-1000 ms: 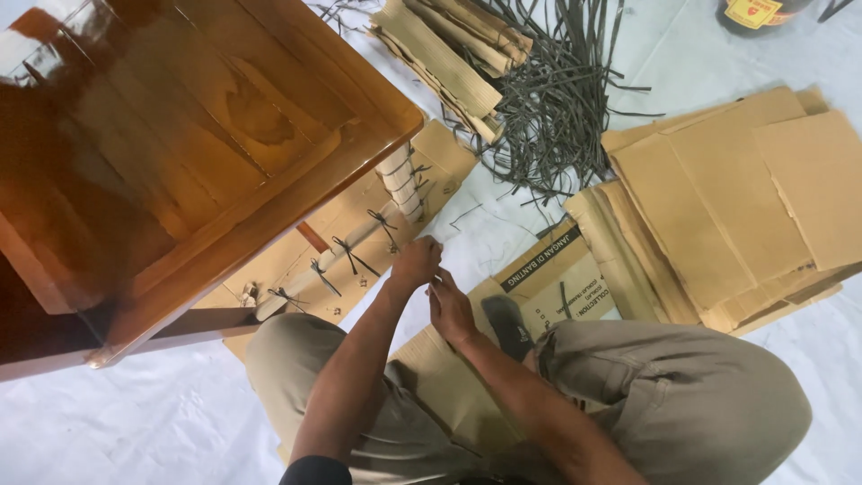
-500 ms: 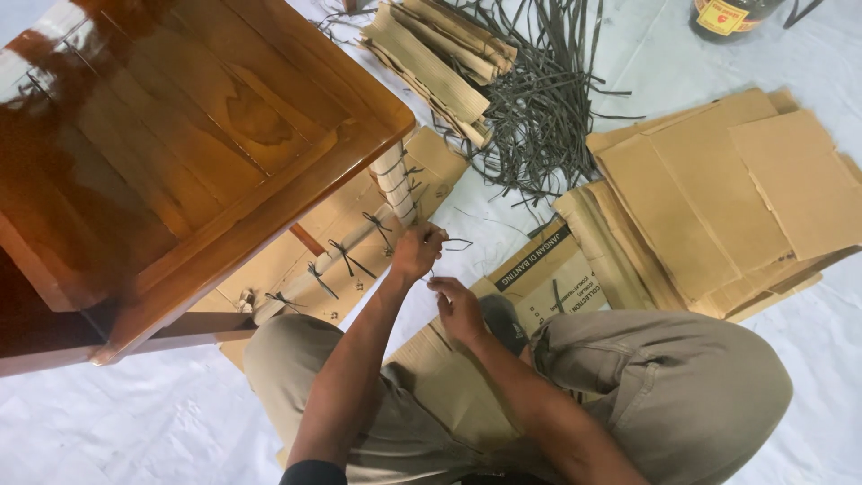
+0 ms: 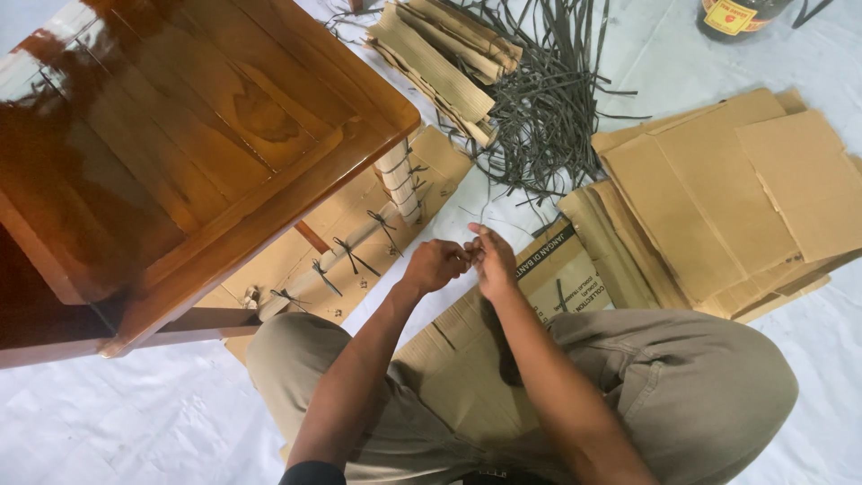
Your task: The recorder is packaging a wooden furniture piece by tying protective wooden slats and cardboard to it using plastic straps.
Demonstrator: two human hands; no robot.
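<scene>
Both hands meet in front of the knees: the left hand (image 3: 435, 266) is curled into a loose fist, the right hand (image 3: 492, 259) pressed against it with fingertips pinched together, and they seem to be working a thin dark strap between them, though the strap itself is too fine to make out at the fingers. The forearms angle in from six o'clock, elbows tucked over the bent legs, wrists nearly touching. Just at ten o'clock from the hands lies the wrapped table leg (image 3: 337, 260), padded in cardboard and cinched by several dark ties, presumably to protect the varnish. The glossy wooden table (image 3: 180, 135) looms at nine to eleven. At twelve o'clock a heap of loose straps (image 3: 548, 108) sits handy; flat cardboard sheets (image 3: 718, 198) are stacked at two o'clock on the white floor sheet (image 3: 108, 422).
</scene>
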